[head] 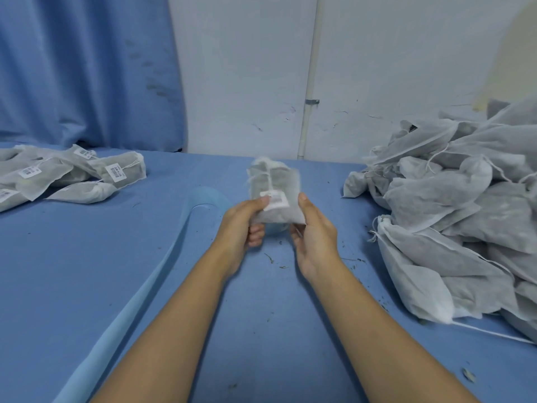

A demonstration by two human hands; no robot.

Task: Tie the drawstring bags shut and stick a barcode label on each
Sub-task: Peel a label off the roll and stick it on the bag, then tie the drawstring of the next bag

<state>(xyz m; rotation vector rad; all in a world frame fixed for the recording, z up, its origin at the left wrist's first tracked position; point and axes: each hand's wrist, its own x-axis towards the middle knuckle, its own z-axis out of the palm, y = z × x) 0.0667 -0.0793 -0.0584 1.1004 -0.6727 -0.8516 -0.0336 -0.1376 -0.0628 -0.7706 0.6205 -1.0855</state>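
Observation:
A small white drawstring bag (276, 181) is held upright above the blue table (87, 271), its tied neck and string pointing away from me. A white barcode label (275, 200) sits on its front face. My left hand (244, 225) grips the bag's lower left edge, with the thumb pressing on the label's left end. My right hand (312, 234) holds the bag's right side, thumb on the front and fingers behind.
A large heap of unlabelled white bags (465, 205) fills the right side of the table. Several labelled bags (72, 175) lie at the far left. A light blue strip of label backing (162, 257) curves across the table. A blue curtain and white wall stand behind.

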